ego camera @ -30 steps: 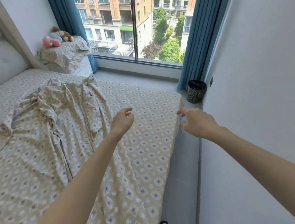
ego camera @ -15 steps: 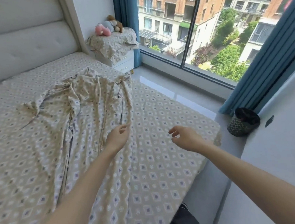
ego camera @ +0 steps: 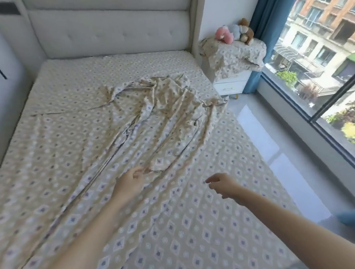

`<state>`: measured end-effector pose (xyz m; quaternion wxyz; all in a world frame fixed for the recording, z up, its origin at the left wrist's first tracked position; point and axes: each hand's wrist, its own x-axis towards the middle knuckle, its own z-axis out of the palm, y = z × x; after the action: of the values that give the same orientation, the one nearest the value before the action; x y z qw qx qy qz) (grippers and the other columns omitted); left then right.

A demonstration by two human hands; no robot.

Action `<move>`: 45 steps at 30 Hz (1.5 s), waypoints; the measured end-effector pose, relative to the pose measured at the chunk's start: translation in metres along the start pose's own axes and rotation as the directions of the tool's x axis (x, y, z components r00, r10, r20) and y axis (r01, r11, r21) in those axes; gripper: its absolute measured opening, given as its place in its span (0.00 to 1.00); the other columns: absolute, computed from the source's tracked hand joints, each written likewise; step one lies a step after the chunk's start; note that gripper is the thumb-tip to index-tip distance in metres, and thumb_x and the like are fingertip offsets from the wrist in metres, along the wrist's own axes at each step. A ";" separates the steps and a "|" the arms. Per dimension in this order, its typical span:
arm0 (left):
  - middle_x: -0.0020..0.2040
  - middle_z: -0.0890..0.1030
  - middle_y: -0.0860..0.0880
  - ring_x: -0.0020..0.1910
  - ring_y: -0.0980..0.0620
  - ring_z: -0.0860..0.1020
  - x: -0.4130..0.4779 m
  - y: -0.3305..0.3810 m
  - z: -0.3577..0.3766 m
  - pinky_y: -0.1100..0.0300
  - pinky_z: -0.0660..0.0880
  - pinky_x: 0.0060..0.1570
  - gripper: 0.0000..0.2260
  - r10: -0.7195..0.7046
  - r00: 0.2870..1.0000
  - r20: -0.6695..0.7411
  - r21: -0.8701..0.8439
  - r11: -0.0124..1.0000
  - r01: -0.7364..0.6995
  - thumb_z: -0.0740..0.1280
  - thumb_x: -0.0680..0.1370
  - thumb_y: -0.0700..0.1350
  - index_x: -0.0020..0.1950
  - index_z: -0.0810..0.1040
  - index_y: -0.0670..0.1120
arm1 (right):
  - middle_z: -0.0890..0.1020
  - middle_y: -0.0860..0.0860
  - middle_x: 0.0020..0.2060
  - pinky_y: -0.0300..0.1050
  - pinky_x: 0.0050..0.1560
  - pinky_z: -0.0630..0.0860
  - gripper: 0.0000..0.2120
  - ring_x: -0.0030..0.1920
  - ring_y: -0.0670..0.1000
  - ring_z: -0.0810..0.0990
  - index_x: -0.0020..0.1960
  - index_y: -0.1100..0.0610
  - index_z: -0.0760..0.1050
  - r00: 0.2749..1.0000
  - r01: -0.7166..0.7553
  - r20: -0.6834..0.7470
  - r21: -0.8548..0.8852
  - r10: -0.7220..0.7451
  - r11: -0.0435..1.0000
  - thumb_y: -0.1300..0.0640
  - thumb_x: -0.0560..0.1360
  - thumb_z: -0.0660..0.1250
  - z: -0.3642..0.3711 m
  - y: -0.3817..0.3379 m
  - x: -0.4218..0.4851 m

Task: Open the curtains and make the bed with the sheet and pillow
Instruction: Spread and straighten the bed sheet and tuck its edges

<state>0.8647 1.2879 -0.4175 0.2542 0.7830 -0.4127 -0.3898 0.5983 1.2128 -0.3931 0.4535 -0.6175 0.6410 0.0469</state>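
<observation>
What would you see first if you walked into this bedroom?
The rumpled sheet bunched in the middle of the bed grabs the eye first. The left hand reaches to the sheet's near edge and the right hand hovers open over the bed. Next come the stuffed toys, piled on the covered nightstand by the big window.

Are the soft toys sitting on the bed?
No, the soft toys lie on top of the cloth-covered nightstand, which stands beside the bed.
</observation>
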 end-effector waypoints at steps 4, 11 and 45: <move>0.68 0.73 0.49 0.37 0.59 0.71 0.016 -0.014 -0.004 0.63 0.69 0.37 0.16 -0.048 0.998 -0.044 -0.004 0.999 0.048 0.57 0.82 0.49 0.69 0.70 0.51 | 0.76 0.49 0.44 0.56 0.61 0.74 0.16 0.46 0.52 0.73 0.65 0.56 0.74 0.996 -0.049 0.077 0.013 0.048 0.999 0.61 0.79 0.58 0.013 -0.009 0.034; 0.68 0.73 0.49 0.60 0.52 0.74 0.049 -0.032 0.016 0.60 0.71 0.52 0.16 -0.084 0.996 0.020 -0.010 0.996 0.084 0.55 0.82 0.47 0.69 0.70 0.50 | 0.73 0.51 0.38 0.43 0.39 0.67 0.18 0.38 0.50 0.69 0.67 0.58 0.72 0.988 -0.077 0.138 0.016 0.074 0.997 0.63 0.78 0.57 0.046 -0.005 0.085; 0.74 0.55 0.44 0.74 0.43 0.54 0.253 -0.166 0.174 0.51 0.60 0.68 0.18 -0.386 0.920 -0.065 0.091 0.916 0.391 0.58 0.79 0.42 0.70 0.69 0.48 | 0.69 0.52 0.29 0.41 0.36 0.71 0.05 0.29 0.48 0.68 0.39 0.58 0.69 0.903 -0.395 0.139 0.641 0.407 0.658 0.61 0.74 0.62 0.163 0.051 0.426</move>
<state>0.8863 1.1492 -0.7370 0.1405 0.8701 -0.2624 -0.3929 0.7149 1.0061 -0.7862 0.6134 -0.2629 0.7396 -0.0868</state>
